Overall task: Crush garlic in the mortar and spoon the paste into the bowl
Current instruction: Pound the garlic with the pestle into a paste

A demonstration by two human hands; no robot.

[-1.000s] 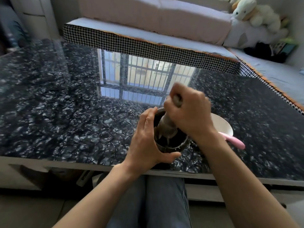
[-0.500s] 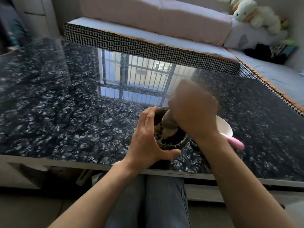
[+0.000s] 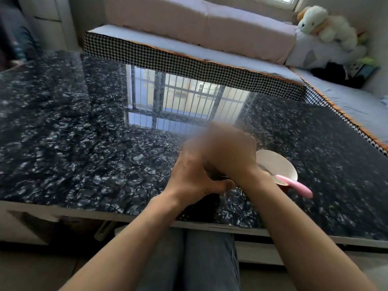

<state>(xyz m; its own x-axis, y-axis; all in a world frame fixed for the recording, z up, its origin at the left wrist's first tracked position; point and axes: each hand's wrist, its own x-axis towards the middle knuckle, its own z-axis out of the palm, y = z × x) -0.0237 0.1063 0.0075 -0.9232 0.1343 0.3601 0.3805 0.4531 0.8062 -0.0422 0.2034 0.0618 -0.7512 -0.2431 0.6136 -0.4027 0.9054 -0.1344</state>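
Down comes the right hand (image 3: pixel 228 150), blurred over the mortar (image 3: pixel 218 177), grip impossible to tell. Left hand (image 3: pixel 193 175) wraps the mortar. Bowl (image 3: pixel 277 164) and pink spoon (image 3: pixel 294 184) wait just right on the tabletop (image 3: pixel 84 143), nearest the right hand.

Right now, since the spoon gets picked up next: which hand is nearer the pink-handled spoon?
Right. The right hand, blurred, is over the mortar with its wrist just beside the spoon lying in the white bowl. The left hand is farther, on the mortar's far side from the bowl.
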